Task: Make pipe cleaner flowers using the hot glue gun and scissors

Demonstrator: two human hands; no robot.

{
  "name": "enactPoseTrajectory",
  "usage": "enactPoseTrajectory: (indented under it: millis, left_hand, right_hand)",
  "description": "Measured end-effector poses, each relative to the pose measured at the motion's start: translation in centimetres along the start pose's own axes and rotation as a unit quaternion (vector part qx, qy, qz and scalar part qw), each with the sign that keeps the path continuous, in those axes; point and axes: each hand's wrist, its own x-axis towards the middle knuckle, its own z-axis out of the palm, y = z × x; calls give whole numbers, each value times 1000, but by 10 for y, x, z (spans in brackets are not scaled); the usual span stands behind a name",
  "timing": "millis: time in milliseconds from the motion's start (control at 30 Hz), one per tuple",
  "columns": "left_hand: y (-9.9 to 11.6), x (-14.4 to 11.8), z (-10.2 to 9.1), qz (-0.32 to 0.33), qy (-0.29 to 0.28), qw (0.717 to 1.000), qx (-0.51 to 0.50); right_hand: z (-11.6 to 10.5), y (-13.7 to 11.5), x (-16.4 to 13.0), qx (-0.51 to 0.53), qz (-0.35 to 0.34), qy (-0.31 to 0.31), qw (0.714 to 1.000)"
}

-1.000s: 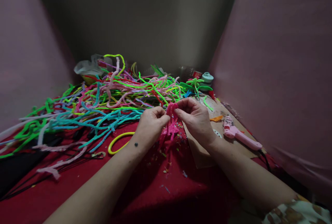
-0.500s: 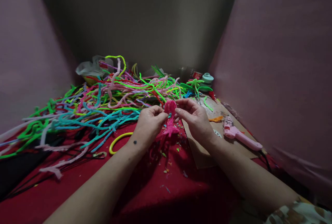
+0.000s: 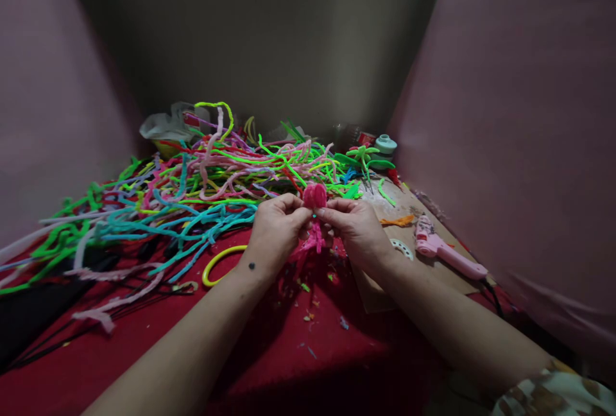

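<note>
Between my two hands is a bright pink pipe-cleaner piece, with a rounded looped top and loose strands below. My left hand pinches it from the left at its narrow middle. From the right, my right hand pinches the same middle, thumb and fingers pressed together. A tiny teal spot shows between the thumb tips; I cannot make out what it is. The fingers hide part of the pink piece, which is held above the red cloth.
A tangled heap of coloured pipe cleaners spreads across the back and left. On the right, a pink glue gun lies on a cardboard sheet. A yellow ring is beside my left forearm. A pale green container stands behind.
My right hand has closed in from the side onto the pink piece's middle, its fingers now pinched. The looped top looks rounder and more bunched. My left hand has barely moved.
</note>
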Motion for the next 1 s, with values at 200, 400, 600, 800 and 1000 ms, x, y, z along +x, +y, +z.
enactPoseTrajectory:
  millis: [200,400,600,800,1000]
  left_hand:
    - [2,-1,1,-19,2,1000,-19]
    - [4,-2,0,-43,-2,999,-33]
    - [4,-2,-2,-30,-14,999,-2]
    - [5,0,-6,-15,-62,997,39]
    - [7,1,-10,6,-33,999,-4]
  right_hand:
    - [0,1,-1,-22,-18,-3,1000]
    - [-3,2,-1,-62,-9,6,998]
    - [-2,0,-2,-73,-3,-14,997]
    - [-1,0,-2,-30,26,-5,999]
    - [-4,3,0,-36,25,1,999]
